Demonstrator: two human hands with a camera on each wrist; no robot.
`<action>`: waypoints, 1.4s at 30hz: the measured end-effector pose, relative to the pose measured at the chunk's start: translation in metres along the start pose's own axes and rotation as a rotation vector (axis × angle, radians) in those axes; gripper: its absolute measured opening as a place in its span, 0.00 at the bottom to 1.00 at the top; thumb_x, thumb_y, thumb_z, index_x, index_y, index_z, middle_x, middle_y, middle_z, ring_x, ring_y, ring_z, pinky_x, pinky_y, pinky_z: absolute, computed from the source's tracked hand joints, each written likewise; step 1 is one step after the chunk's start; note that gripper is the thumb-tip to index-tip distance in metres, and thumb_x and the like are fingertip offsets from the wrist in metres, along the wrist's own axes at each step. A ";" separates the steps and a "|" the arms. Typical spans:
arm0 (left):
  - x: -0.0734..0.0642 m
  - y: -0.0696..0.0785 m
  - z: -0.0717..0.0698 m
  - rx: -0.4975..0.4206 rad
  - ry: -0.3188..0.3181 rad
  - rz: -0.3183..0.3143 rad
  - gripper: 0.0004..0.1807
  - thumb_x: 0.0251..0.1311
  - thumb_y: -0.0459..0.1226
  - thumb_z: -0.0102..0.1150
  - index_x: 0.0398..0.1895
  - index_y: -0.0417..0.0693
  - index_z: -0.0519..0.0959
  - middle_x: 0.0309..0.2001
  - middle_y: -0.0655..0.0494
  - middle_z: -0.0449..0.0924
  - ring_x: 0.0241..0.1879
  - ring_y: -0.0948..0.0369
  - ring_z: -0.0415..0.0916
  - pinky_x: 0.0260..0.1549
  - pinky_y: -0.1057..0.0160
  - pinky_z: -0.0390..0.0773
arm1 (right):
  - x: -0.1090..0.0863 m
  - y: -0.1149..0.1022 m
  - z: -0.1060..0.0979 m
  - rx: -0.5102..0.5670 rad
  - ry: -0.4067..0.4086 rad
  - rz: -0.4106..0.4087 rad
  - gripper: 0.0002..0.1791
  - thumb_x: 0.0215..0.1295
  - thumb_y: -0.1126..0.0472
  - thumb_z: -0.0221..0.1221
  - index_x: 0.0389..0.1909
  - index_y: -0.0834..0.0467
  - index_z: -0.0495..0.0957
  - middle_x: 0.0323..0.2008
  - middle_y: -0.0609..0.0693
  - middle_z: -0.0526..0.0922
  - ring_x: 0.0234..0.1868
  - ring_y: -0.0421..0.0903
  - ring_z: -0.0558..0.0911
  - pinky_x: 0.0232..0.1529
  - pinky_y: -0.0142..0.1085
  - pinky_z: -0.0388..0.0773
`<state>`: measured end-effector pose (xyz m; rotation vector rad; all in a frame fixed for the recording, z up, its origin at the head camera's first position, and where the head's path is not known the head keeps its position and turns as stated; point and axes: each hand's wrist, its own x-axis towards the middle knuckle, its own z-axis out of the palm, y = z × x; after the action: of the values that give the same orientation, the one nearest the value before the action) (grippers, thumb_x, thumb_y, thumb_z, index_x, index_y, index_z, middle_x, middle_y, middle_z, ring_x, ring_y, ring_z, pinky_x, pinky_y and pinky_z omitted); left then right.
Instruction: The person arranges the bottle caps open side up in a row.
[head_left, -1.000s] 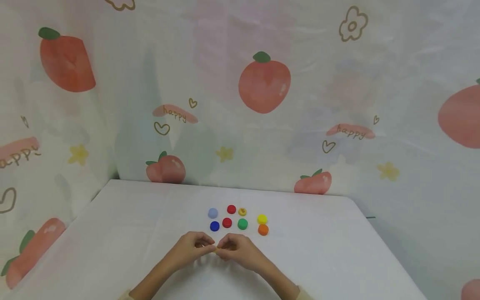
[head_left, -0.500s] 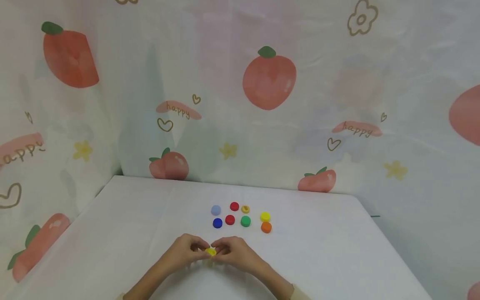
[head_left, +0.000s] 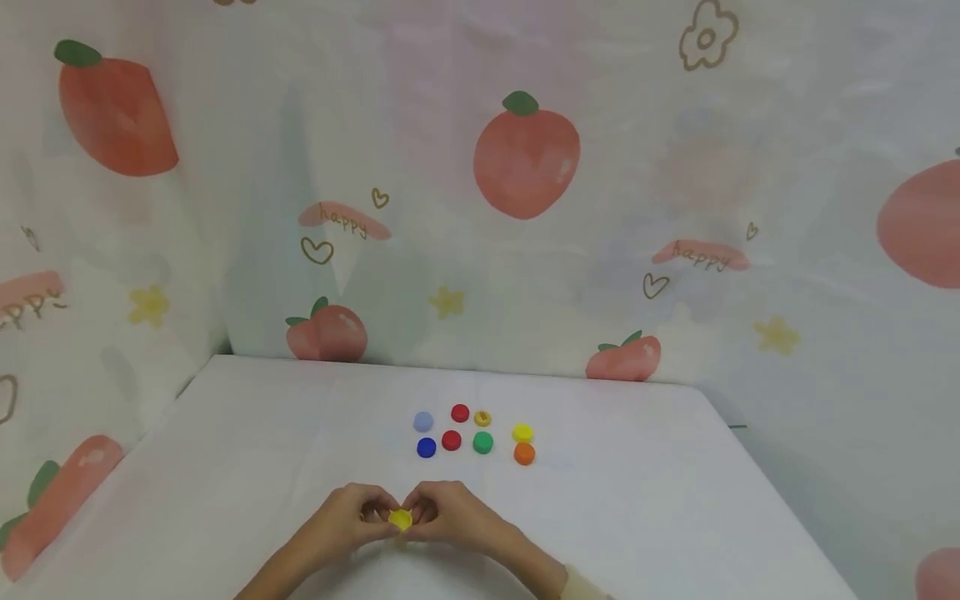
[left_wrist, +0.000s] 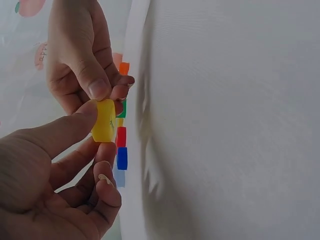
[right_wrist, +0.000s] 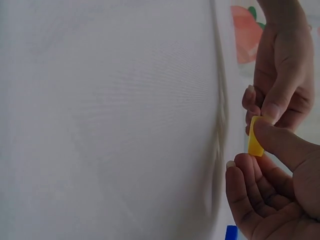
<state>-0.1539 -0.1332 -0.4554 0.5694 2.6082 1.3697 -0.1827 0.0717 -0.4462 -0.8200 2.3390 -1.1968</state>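
A yellow bottle cap (head_left: 401,520) is held between both hands above the near part of the table, with its hollow inner side facing up towards the head camera. My left hand (head_left: 347,518) pinches it from the left with thumb and fingers. From the other side my right hand (head_left: 450,517) pinches the same cap, and the fingertips of both hands meet at its rim. In the left wrist view the cap (left_wrist: 103,121) stands on edge and carries a small dark mark. The right wrist view shows its thin side (right_wrist: 255,136) between the thumbs and fingers.
Beyond the hands, several bottle caps lie on the white-covered table (head_left: 622,483): light blue cap (head_left: 423,422), dark blue cap (head_left: 426,448), two red caps (head_left: 452,440), gold cap (head_left: 482,418), green cap (head_left: 483,442), yellow cap (head_left: 522,433), orange cap (head_left: 524,453). A patterned curtain (head_left: 420,125) hangs behind.
Both hands have moved left and nearer the person with the yellow cap. The cap has turned, so its hollow side shows, where earlier it was mostly hidden. The caps on the table stay put.
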 end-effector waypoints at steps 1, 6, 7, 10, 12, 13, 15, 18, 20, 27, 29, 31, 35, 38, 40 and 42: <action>-0.002 0.000 -0.001 0.009 0.003 0.002 0.12 0.49 0.41 0.70 0.35 0.44 0.82 0.26 0.64 0.75 0.25 0.65 0.69 0.22 0.68 0.70 | 0.002 -0.001 0.002 -0.005 -0.003 -0.009 0.11 0.54 0.62 0.68 0.37 0.56 0.79 0.25 0.39 0.78 0.27 0.34 0.76 0.34 0.24 0.76; -0.009 -0.004 -0.006 0.066 0.025 0.030 0.12 0.48 0.38 0.70 0.35 0.43 0.82 0.26 0.64 0.75 0.25 0.67 0.68 0.23 0.69 0.71 | 0.010 -0.003 0.011 -0.037 -0.018 -0.024 0.11 0.54 0.62 0.68 0.37 0.56 0.78 0.25 0.37 0.77 0.27 0.33 0.76 0.32 0.24 0.75; -0.010 -0.005 -0.006 0.078 0.027 0.035 0.13 0.48 0.38 0.71 0.35 0.42 0.82 0.27 0.64 0.75 0.25 0.67 0.68 0.23 0.69 0.71 | 0.011 -0.003 0.012 -0.037 -0.022 -0.018 0.11 0.54 0.63 0.68 0.36 0.56 0.78 0.25 0.38 0.77 0.26 0.33 0.76 0.32 0.24 0.75; -0.013 -0.010 -0.008 0.102 0.030 0.046 0.14 0.46 0.37 0.71 0.35 0.40 0.82 0.28 0.62 0.76 0.25 0.67 0.67 0.23 0.69 0.70 | 0.015 -0.003 0.018 -0.046 -0.038 -0.001 0.11 0.54 0.63 0.68 0.37 0.57 0.78 0.25 0.38 0.77 0.26 0.33 0.75 0.32 0.24 0.75; -0.015 -0.013 -0.008 0.104 0.024 0.044 0.14 0.46 0.36 0.71 0.35 0.40 0.81 0.29 0.61 0.76 0.25 0.66 0.67 0.22 0.69 0.69 | 0.018 -0.003 0.021 -0.051 -0.050 0.013 0.11 0.54 0.64 0.68 0.37 0.57 0.78 0.24 0.38 0.77 0.25 0.34 0.75 0.32 0.24 0.75; -0.016 -0.013 -0.008 0.104 0.020 0.042 0.14 0.46 0.36 0.71 0.35 0.40 0.81 0.29 0.61 0.76 0.24 0.66 0.67 0.22 0.69 0.69 | 0.019 -0.002 0.022 -0.054 -0.053 0.016 0.11 0.54 0.65 0.68 0.37 0.58 0.78 0.24 0.39 0.77 0.25 0.34 0.75 0.31 0.24 0.75; -0.017 -0.014 -0.008 0.104 0.021 0.042 0.13 0.46 0.36 0.71 0.35 0.41 0.81 0.28 0.61 0.76 0.24 0.67 0.66 0.22 0.69 0.69 | 0.019 -0.003 0.024 -0.068 -0.056 0.015 0.11 0.54 0.65 0.68 0.37 0.57 0.78 0.24 0.38 0.76 0.25 0.34 0.75 0.31 0.24 0.75; -0.020 -0.016 -0.006 0.107 0.024 0.032 0.13 0.46 0.35 0.71 0.35 0.41 0.80 0.27 0.62 0.74 0.24 0.67 0.65 0.22 0.68 0.68 | 0.018 -0.005 0.028 -0.101 -0.054 0.014 0.11 0.54 0.64 0.68 0.36 0.57 0.78 0.24 0.38 0.76 0.25 0.33 0.74 0.30 0.24 0.74; -0.022 -0.018 -0.005 0.113 0.024 0.027 0.12 0.47 0.35 0.70 0.35 0.41 0.80 0.26 0.62 0.73 0.24 0.68 0.65 0.22 0.68 0.68 | 0.018 -0.008 0.030 -0.125 -0.054 0.016 0.11 0.54 0.64 0.68 0.36 0.57 0.78 0.23 0.38 0.75 0.25 0.33 0.73 0.30 0.23 0.73; -0.024 -0.020 -0.008 0.121 0.015 0.043 0.12 0.48 0.35 0.69 0.37 0.42 0.80 0.28 0.63 0.74 0.27 0.67 0.68 0.25 0.67 0.70 | 0.021 -0.013 0.034 -0.236 -0.042 0.020 0.11 0.54 0.60 0.68 0.37 0.56 0.78 0.22 0.38 0.73 0.24 0.32 0.71 0.28 0.22 0.72; -0.023 -0.020 -0.009 0.112 0.005 0.057 0.13 0.48 0.35 0.69 0.38 0.41 0.80 0.29 0.62 0.74 0.28 0.67 0.68 0.26 0.67 0.70 | 0.022 -0.013 0.033 -0.265 -0.038 0.030 0.12 0.54 0.59 0.69 0.37 0.56 0.78 0.22 0.38 0.72 0.24 0.32 0.70 0.28 0.23 0.71; -0.024 -0.020 -0.009 0.105 -0.009 0.058 0.13 0.48 0.35 0.69 0.38 0.41 0.80 0.29 0.62 0.74 0.28 0.67 0.68 0.27 0.67 0.70 | 0.022 -0.013 0.033 -0.280 -0.043 0.039 0.12 0.54 0.59 0.69 0.37 0.56 0.78 0.21 0.38 0.72 0.23 0.33 0.70 0.26 0.23 0.71; -0.025 -0.019 -0.009 0.089 -0.029 0.048 0.14 0.49 0.34 0.69 0.39 0.41 0.79 0.29 0.61 0.73 0.29 0.66 0.67 0.27 0.67 0.70 | 0.022 -0.013 0.033 -0.287 -0.058 0.050 0.12 0.54 0.59 0.69 0.37 0.57 0.78 0.20 0.39 0.71 0.22 0.33 0.70 0.26 0.23 0.70; -0.025 -0.019 -0.009 0.080 -0.042 0.055 0.14 0.49 0.34 0.69 0.39 0.40 0.78 0.31 0.61 0.74 0.30 0.66 0.69 0.28 0.67 0.72 | 0.021 -0.014 0.033 -0.292 -0.062 0.053 0.12 0.54 0.59 0.69 0.37 0.57 0.78 0.20 0.39 0.71 0.22 0.33 0.70 0.27 0.23 0.71; -0.024 -0.019 -0.009 0.073 -0.050 0.060 0.16 0.50 0.36 0.69 0.41 0.40 0.78 0.32 0.60 0.74 0.30 0.66 0.69 0.29 0.67 0.73 | 0.020 -0.014 0.032 -0.287 -0.064 0.052 0.13 0.54 0.59 0.68 0.38 0.57 0.78 0.21 0.39 0.72 0.23 0.33 0.71 0.27 0.23 0.71; -0.023 -0.019 -0.009 0.066 -0.054 0.062 0.19 0.50 0.39 0.70 0.42 0.39 0.77 0.32 0.60 0.73 0.30 0.66 0.69 0.29 0.67 0.73 | 0.019 -0.014 0.031 -0.276 -0.068 0.049 0.13 0.54 0.59 0.68 0.40 0.57 0.78 0.21 0.38 0.73 0.23 0.33 0.71 0.28 0.23 0.72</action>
<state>-0.1402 -0.1590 -0.4668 0.6917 2.6216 1.2707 -0.1748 0.0344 -0.4534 -0.8712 2.4854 -0.8228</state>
